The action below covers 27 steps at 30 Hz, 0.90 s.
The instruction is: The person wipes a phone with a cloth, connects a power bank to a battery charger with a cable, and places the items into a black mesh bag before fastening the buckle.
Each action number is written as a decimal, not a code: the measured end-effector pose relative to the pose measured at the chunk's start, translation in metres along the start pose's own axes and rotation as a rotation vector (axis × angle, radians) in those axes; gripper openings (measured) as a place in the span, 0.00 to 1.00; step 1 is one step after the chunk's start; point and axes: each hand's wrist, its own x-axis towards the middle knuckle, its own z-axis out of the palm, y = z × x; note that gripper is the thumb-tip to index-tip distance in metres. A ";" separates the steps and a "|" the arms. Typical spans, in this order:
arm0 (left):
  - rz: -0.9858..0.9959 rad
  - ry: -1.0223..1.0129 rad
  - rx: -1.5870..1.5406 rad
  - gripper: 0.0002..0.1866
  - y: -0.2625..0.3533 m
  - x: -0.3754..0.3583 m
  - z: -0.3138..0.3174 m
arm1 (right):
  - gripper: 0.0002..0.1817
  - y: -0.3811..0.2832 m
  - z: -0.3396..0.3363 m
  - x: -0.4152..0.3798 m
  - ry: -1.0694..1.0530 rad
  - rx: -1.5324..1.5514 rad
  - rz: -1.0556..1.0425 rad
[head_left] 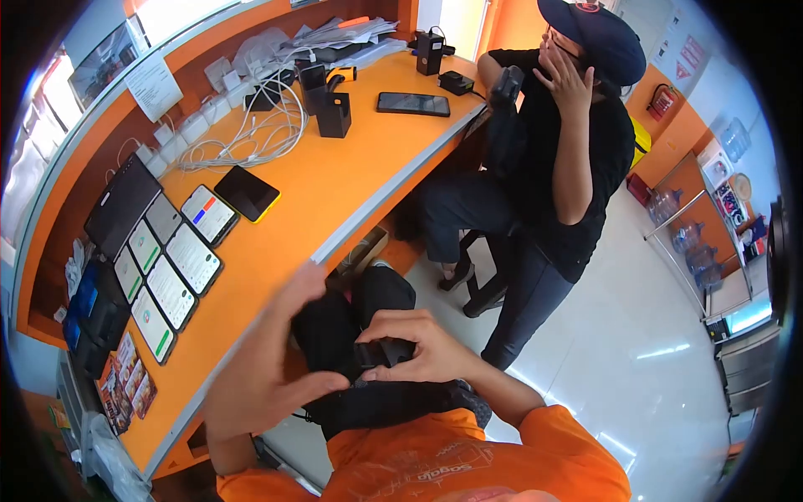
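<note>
My right hand (422, 347) is above my lap, its fingers and thumb curled around a small black boxy object (370, 355). Dark trousers lie right behind that object, so its exact kind is hard to make out. Slightly blurred, my left hand (263, 368) is raised to the left, by the front edge of the orange counter (276, 243). Its thumb points toward the black object, apart from the fingers, and nothing shows in its grasp. Several smartphones (193, 258) with lit screens lie in rows on the counter, left of my left hand.
A tangle of white cables (263, 125) and chargers runs along the counter's back. Black boxes (335, 115) and a dark phone (412, 104) lie farther along. A person in a black shirt (560, 159) sits at right, one hand (569, 79) raised near the face.
</note>
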 end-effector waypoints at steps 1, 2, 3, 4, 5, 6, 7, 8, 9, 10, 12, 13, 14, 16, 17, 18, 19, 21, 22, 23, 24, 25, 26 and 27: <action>-0.113 -0.122 -0.080 0.54 -0.012 -0.006 0.017 | 0.21 0.002 0.001 0.000 0.001 -0.001 -0.010; -0.145 -0.134 -0.135 0.53 -0.021 -0.012 0.036 | 0.21 0.004 0.003 0.001 0.002 0.002 -0.021; -0.183 -0.146 -0.190 0.52 -0.026 -0.017 0.055 | 0.21 0.005 0.005 0.003 0.016 0.010 -0.035; -0.228 -0.155 -0.246 0.52 -0.025 -0.021 0.066 | 0.21 0.006 0.008 0.005 0.026 0.022 -0.046; -0.263 -0.133 -0.316 0.51 -0.021 -0.022 0.069 | 0.21 0.006 0.011 0.009 0.033 0.038 -0.056; -0.304 -0.109 -0.388 0.49 -0.017 -0.023 0.072 | 0.20 0.006 0.012 0.011 0.046 0.026 -0.078; -0.352 -0.083 -0.462 0.48 -0.013 -0.026 0.075 | 0.20 0.005 0.011 0.011 0.057 0.021 -0.096; -0.390 0.036 -0.467 0.40 -0.009 -0.028 0.075 | 0.19 0.003 0.010 0.011 0.067 0.019 -0.113; -0.396 0.079 -0.463 0.36 -0.014 -0.035 0.072 | 0.17 -0.001 0.008 0.010 0.104 0.048 -0.055; -0.398 0.124 -0.456 0.31 -0.021 -0.043 0.070 | 0.12 -0.008 0.002 0.009 0.142 0.050 0.008; -0.420 0.297 -0.582 0.19 -0.025 -0.056 0.074 | 0.05 -0.011 -0.005 0.006 0.309 0.116 -0.026; -0.452 0.345 -0.680 0.17 -0.024 -0.062 0.075 | 0.08 -0.015 -0.006 0.004 0.379 0.137 0.006; -0.475 0.395 -0.778 0.15 -0.022 -0.066 0.074 | 0.13 -0.016 -0.004 0.007 0.430 0.190 -0.044; -0.474 0.459 -0.756 0.11 -0.011 -0.059 0.081 | 0.17 -0.020 0.000 0.008 0.474 0.265 0.011; -0.492 0.464 -0.689 0.11 -0.002 -0.053 0.081 | 0.19 -0.024 0.005 0.013 0.482 0.312 0.003; -0.508 0.467 -0.622 0.11 0.002 -0.051 0.080 | 0.19 -0.030 0.007 0.017 0.471 0.335 0.004; -0.501 0.399 -0.703 0.11 -0.002 -0.054 0.080 | 0.20 -0.037 0.009 0.020 0.463 0.358 0.009; -0.405 0.510 -0.704 0.09 -0.007 -0.050 0.090 | 0.20 -0.051 0.015 0.028 0.480 0.408 0.002; -0.354 0.562 -0.704 0.08 -0.010 -0.049 0.096 | 0.20 -0.059 0.016 0.030 0.477 0.422 0.012; -0.353 0.549 -0.850 0.07 -0.014 -0.052 0.097 | 0.20 -0.066 0.017 0.033 0.476 0.432 0.016; -0.331 0.522 -0.920 0.09 -0.016 -0.055 0.095 | 0.20 -0.073 0.016 0.035 0.477 0.440 0.023; -0.305 0.494 -0.991 0.12 -0.017 -0.056 0.092 | 0.19 -0.078 0.017 0.037 0.463 0.458 -0.011; -0.276 0.464 -1.061 0.15 -0.018 -0.056 0.091 | 0.19 -0.085 0.018 0.039 0.464 0.440 -0.019; -0.254 0.478 -0.968 0.20 -0.017 -0.056 0.093 | 0.19 -0.094 0.020 0.041 0.466 0.421 -0.026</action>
